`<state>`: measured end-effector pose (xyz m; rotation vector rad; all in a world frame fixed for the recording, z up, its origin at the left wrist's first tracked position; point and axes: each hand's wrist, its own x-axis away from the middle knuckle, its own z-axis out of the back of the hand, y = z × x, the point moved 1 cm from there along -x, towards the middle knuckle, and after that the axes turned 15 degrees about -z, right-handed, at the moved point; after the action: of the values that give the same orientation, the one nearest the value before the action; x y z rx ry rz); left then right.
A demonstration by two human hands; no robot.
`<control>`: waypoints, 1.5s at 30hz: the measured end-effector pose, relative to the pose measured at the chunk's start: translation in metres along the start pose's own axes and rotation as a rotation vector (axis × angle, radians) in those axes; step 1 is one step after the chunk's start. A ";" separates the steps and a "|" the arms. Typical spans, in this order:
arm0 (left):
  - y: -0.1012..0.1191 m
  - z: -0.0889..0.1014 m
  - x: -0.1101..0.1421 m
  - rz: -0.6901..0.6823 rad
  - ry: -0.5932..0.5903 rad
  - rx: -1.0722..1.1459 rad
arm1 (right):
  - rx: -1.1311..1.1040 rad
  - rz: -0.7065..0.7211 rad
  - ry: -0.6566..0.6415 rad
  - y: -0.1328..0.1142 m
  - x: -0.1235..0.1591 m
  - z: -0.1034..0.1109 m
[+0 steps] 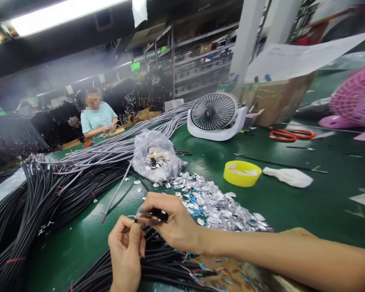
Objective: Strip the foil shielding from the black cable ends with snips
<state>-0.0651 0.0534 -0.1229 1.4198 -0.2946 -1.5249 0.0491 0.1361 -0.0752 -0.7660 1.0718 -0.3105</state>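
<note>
My left hand [126, 249] is closed in a pinch around the end of a black cable [136, 221]. A thin pale strand shows at its tip. My right hand [173, 221] comes from the right and meets it, thumb and fingers pressed together at that tip. Grey coverings sit on its fingertips, and something dark and shiny shows inside its curl; I cannot make out what it is. Below both hands lies a bundle of black cables [164, 265], with coloured wire ends at its right. Beyond my right hand spreads a pile of silver foil scraps [215, 198] mixed with blue bits.
Grey cables [109, 152] and more black cables [24, 211] cover the left of the green table [69, 251]. Behind the scraps stand a clear plastic bag [142, 152], a yellow tape roll [241, 180], a white fan [214, 136] and red-handled scissors [292, 136]. A co-worker [100, 117] sits at the far side.
</note>
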 end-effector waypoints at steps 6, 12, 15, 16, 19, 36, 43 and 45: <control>-0.001 0.009 0.000 -0.219 0.079 -0.310 | 0.270 0.229 0.066 0.000 0.009 -0.002; -0.009 0.008 0.000 -0.432 -0.069 -0.468 | 0.140 -0.301 -0.086 0.001 0.010 0.008; -0.006 -0.002 0.001 -0.511 -0.186 -0.448 | -0.202 -0.833 -0.202 0.006 0.003 0.015; -0.004 -0.005 0.002 -0.531 -0.218 -0.431 | -0.301 -0.939 -0.215 0.007 0.001 0.017; 0.004 -0.009 0.000 -0.533 -0.230 -0.397 | -0.373 -1.017 -0.157 0.011 -0.003 0.025; 0.024 -0.001 -0.011 -0.369 -0.029 -0.274 | -0.162 -0.422 -0.391 0.007 0.014 0.036; 0.024 0.001 -0.007 -0.545 0.029 -0.271 | -0.237 -0.590 -0.404 0.006 0.013 0.037; 0.022 0.001 -0.006 -0.601 0.039 -0.269 | -0.230 -0.611 -0.433 0.007 0.014 0.036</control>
<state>-0.0561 0.0467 -0.1027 1.3823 0.3874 -1.9219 0.0866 0.1475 -0.0800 -1.2995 0.4483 -0.5142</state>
